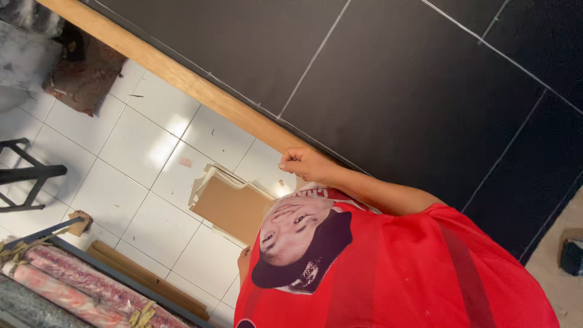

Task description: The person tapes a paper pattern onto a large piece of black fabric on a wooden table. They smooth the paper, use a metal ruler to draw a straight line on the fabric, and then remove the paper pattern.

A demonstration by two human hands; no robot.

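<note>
A person in a red shirt (pixel 419 273) reaches one closed hand (pixel 306 163) out in a tight fist, knuckles curled, pressed against the edge of a large black panel (pixel 388 91). What the fist grips, if anything, cannot be told. The panel is matt black, crossed by thin pale lines, and fills the upper right of the view. One light wooden strip (pixel 182 76) runs along its edge, straight up to the fist.

The same person's other hand (pixel 243 258) peeks out beside the shirt, touching one stack of brown boards (pixel 231 206) lying on the white tiled floor (pixel 139 146); whether it grips is hidden.

Farther out are two pinkish patterned rolls (pixel 67 285), one bundle of wooden slats (pixel 146 276), one black metal frame (pixel 24 173) and one brown mat (pixel 85 76). The camera wearer's own hands are out of frame.
</note>
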